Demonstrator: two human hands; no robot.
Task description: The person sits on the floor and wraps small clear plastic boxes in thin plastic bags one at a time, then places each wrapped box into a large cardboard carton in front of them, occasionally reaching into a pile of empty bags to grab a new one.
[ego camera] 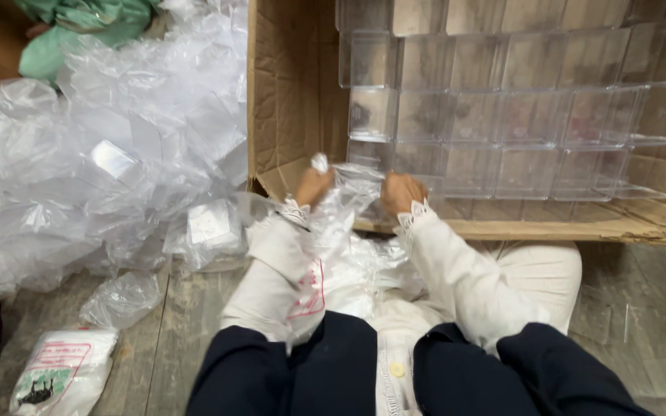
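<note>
Carton (287,92): clear boxes (502,115) stacked in rows, part filled, room left in front. Left hand (314,185) and right hand (401,191): fingers clamped on a crinkled bag (356,183) at the carton's edge. Wrapped boxes (117,162) heaped on the floor, well apart, apparently waiting

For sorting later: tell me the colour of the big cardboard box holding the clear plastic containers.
Plain brown cardboard box, seen in the head view.

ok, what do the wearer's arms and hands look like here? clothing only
Both hands, left hand and right hand, are bare: no gloves. Each arm has a long cream-white sleeve ending in a scalloped lace-trimmed cuff at the wrist. Over the upper arms sits a dark navy outer garment. A pale button shows on the white fabric between the navy panels.
</note>
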